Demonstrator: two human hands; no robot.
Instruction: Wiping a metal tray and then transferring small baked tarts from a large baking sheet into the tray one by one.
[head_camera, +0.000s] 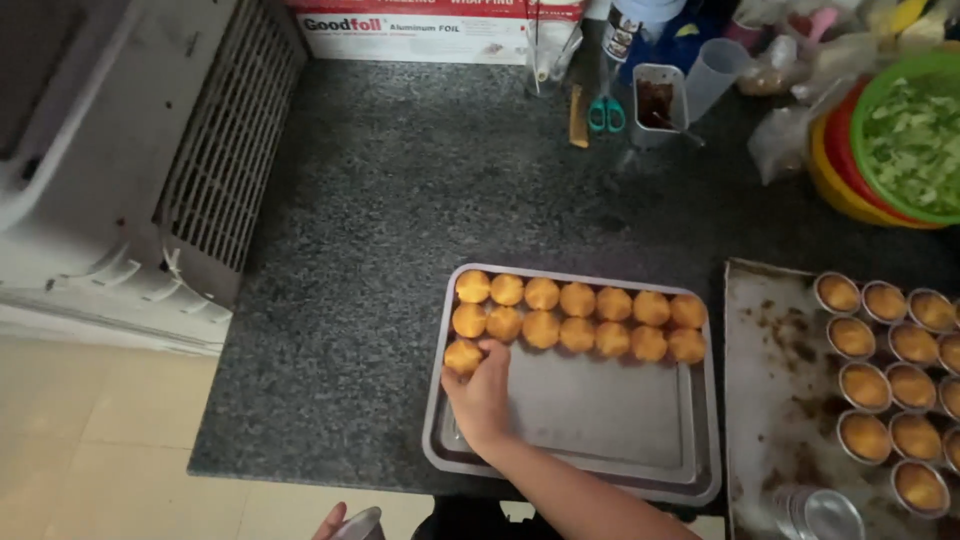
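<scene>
A steel tray (432, 440) on the dark stone counter holds two rows of small golden cakes (577, 300) along its far side. My right hand (480, 395) reaches in from below, and its fingertips are on a single cake (462, 357) at the left end of a third row. At the bottom edge, my left hand (328, 522) is barely in view and grips a small metal mould cup (360, 522). The near half of the tray is bare metal.
A stained baking sheet (770, 400) to the right carries several cakes still in metal moulds (865, 385), with empty moulds (820, 512) at its near end. At the back stand a foil box (410, 30), scissors (605, 112), a sauce container (657, 100) and stacked bowls of greens (905, 140). A white grilled appliance (220, 140) stands at the left.
</scene>
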